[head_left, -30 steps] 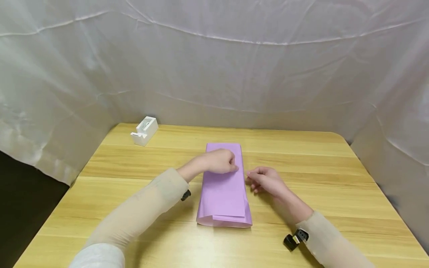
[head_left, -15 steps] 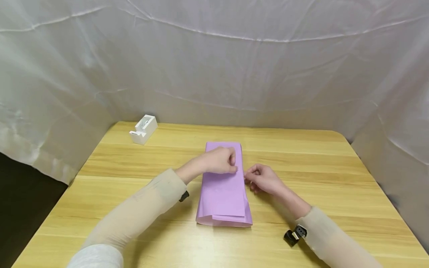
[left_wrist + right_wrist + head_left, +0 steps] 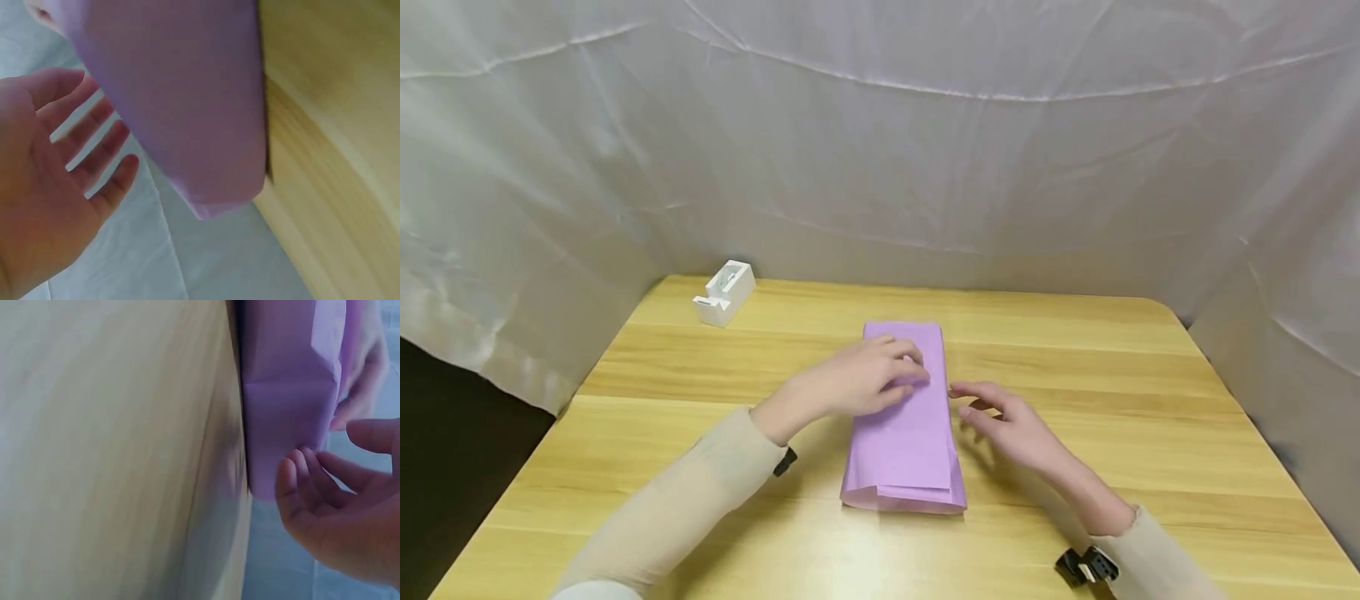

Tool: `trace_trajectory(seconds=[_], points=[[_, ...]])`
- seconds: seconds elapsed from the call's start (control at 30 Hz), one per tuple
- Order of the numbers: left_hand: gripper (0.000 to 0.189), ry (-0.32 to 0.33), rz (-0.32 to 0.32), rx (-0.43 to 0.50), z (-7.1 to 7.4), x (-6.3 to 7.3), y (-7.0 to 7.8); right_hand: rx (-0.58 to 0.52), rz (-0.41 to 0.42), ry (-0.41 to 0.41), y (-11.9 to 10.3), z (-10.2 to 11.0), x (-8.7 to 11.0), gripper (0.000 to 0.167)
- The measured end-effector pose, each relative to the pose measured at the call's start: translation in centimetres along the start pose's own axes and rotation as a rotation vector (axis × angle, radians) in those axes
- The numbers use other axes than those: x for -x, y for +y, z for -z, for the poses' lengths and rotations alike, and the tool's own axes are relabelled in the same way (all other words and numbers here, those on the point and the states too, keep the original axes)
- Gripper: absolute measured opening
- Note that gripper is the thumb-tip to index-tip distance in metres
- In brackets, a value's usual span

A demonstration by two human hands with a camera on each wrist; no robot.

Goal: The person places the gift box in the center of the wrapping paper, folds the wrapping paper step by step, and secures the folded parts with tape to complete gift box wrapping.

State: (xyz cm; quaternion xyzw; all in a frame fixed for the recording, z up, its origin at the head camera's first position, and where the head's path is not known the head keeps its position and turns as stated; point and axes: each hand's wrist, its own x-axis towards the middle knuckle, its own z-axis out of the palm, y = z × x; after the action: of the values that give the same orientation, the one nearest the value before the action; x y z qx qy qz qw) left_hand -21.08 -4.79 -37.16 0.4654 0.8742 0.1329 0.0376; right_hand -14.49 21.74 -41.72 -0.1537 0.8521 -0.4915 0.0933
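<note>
A long package wrapped in purple paper (image 3: 898, 450) lies lengthwise on the table, its near end an open paper tube with overlapping edges. My left hand (image 3: 868, 377) is over its top from the left, fingers spread and relaxed, fingertips close over the paper. The left wrist view shows that hand (image 3: 59, 169) with its palm bare and holding nothing. Beside the package's right side is my right hand (image 3: 1011, 425), its thumb and fingers apart and loosely bent. In the right wrist view, its fingertips (image 3: 300, 456) are right at the purple side wall.
A white tape dispenser (image 3: 726, 292) with a roll of clear tape stands at the table's far left corner. The wooden table (image 3: 1075, 358) is bounded by pale grey cloth (image 3: 925, 167) behind and at both sides.
My left hand has loosened from a pinch near the package's right edge, spread its fingers and drawn back left. My right thumb and fingers have parted and the hand has shifted slightly toward me.
</note>
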Motion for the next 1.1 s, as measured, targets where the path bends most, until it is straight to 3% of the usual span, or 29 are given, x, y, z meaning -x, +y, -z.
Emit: trace_trajectory(seconds=[0.1,0.23,0.33,0.43,0.57,0.67,0.77,0.93,1.1], points=[[0.038,-0.032,-0.009,-0.106,-0.2,0.7,0.1,0.008,-0.009,-0.054,-0.1,0.0,0.0,0.044],[0.042,-0.045,0.019,-0.102,-0.5,1.1,0.2,0.052,-0.043,-0.103,-0.1,-0.1,-0.3,0.043],[0.043,-0.04,0.032,-0.095,-0.7,1.3,0.0,0.135,-0.051,-0.09,-0.1,-0.2,-0.5,0.044],[0.043,-0.03,0.031,-0.064,-0.8,1.6,-0.3,0.226,0.028,-0.021,-0.2,-0.2,-0.5,0.048],[0.039,0.042,0.007,0.036,-1.0,2.8,-0.6,0.377,0.251,0.024,-0.3,-0.2,-0.7,0.054],[0.033,0.163,-0.064,0.066,-1.1,4.2,-0.7,0.478,0.379,-0.021,-0.4,-0.3,-0.9,0.054],[0.033,0.263,-0.152,0.01,-1.3,6.0,-0.8,0.531,0.417,-0.087,-0.4,-0.3,-1.0,0.053],[0.048,0.273,-0.252,-0.152,-1.8,8.6,-0.9,0.535,0.38,-0.152,-0.3,-0.2,-0.8,0.053],[0.046,0.303,-0.396,-0.327,-2.5,9.2,-0.9,0.51,0.358,-0.174,-0.2,0.2,-0.6,0.052]])
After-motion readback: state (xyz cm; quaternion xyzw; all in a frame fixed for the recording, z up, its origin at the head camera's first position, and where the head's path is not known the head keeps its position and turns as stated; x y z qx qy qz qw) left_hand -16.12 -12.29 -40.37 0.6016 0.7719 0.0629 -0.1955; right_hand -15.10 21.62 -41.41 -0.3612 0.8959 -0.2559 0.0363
